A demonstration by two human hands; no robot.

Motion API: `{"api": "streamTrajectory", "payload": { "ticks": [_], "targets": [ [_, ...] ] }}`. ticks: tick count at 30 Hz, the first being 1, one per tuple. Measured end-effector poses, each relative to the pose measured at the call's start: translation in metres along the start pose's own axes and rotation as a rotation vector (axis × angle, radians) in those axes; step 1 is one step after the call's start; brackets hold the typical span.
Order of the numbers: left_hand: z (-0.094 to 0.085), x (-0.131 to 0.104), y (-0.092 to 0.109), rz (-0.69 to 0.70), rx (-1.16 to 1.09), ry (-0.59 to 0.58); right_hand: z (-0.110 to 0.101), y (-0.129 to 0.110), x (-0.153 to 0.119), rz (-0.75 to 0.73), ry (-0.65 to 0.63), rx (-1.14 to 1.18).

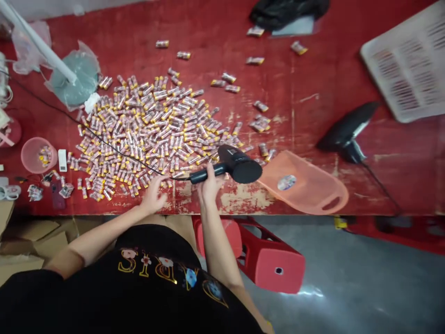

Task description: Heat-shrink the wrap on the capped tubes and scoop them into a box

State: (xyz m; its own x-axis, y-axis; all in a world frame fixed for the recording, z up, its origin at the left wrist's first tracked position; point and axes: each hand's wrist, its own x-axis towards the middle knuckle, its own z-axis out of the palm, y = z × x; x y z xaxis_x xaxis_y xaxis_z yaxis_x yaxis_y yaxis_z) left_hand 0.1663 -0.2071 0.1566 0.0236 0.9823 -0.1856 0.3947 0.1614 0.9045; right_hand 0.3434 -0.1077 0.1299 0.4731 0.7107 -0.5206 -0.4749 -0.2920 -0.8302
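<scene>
- Black hair dryer (238,162): located above the worktop (330,74), near side, at the near right border of the heap of small wrapped pieces (170,125); handle to the left, broad body to the right.
- Right hand (209,185): closed around the dryer's handle, thumb side uppermost; forearm runs almost straight out from the near edge. Grip judged secure.
- Left hand (153,195): fingers partly bent, thumb apart from them, nothing evidently gripped; forearm slants in from the near left. Whether fingertips touch the cord (132,159) or a piece cannot be told.
- Cord: leaves the handle end and crosses the heap toward the far left. Recommended: ample slack, raised off the pieces, so that it does not drag them.
- Handling: the wrist should steer the dryer with a firm, level grip; the body's weight lies well to the right of the fist and would probably tip it.
- Clearance: orange scoop (313,190) lies just right of the dryer's body; any swing that way should be short, judged likely to knock it.
- Left hand: best placed clear of the dryer's outlet; which end blows cannot be confirmed.
</scene>
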Motion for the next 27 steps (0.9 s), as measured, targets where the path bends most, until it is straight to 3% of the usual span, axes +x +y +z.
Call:
{"api": "streamTrajectory", "payload": {
  "ticks": [2, 4, 7, 9, 11, 13, 14, 17, 19, 22, 27],
  "targets": [
    [0.021, 0.039, 0.024, 0.187, 0.152, -0.204, 0.012, -0.003, -0.005, -0.068, -0.037, 0.003],
    [0.041, 0.073, 0.039, 0.208, 0.241, -0.24, 0.017, -0.008, -0.012, -0.11, -0.076, 0.013],
    [0.059, 0.106, 0.046, 0.162, 0.254, -0.077, 0.003, -0.019, -0.002, -0.11, -0.241, -0.016],
    [0.06, 0.119, 0.048, 0.089, 0.183, 0.06, -0.019, -0.027, 0.035, -0.153, -0.396, -0.11],
    [0.056, 0.128, 0.052, -0.026, 0.087, 0.16, -0.043, -0.037, 0.103, -0.289, -0.409, -0.257],
    [0.051, 0.135, 0.057, -0.129, 0.037, 0.245, -0.059, -0.045, 0.197, -0.459, -0.2, -0.417],
    [0.048, 0.136, 0.059, -0.169, 0.035, 0.286, -0.061, -0.049, 0.248, -0.503, -0.173, -0.543],
    [0.041, 0.134, 0.06, -0.284, 0.038, 0.408, -0.05, -0.052, 0.38, -0.569, -0.127, -0.902],
    [0.036, 0.128, 0.056, -0.357, 0.022, 0.495, -0.034, -0.046, 0.432, -0.613, -0.148, -1.054],
    [0.028, 0.118, 0.055, -0.405, 0.033, 0.626, -0.011, -0.027, 0.445, -0.687, -0.278, -1.135],
    [0.024, 0.125, 0.067, -0.477, 0.021, 0.741, 0.011, 0.013, 0.367, -0.679, -0.526, -1.068]
  ]
}}
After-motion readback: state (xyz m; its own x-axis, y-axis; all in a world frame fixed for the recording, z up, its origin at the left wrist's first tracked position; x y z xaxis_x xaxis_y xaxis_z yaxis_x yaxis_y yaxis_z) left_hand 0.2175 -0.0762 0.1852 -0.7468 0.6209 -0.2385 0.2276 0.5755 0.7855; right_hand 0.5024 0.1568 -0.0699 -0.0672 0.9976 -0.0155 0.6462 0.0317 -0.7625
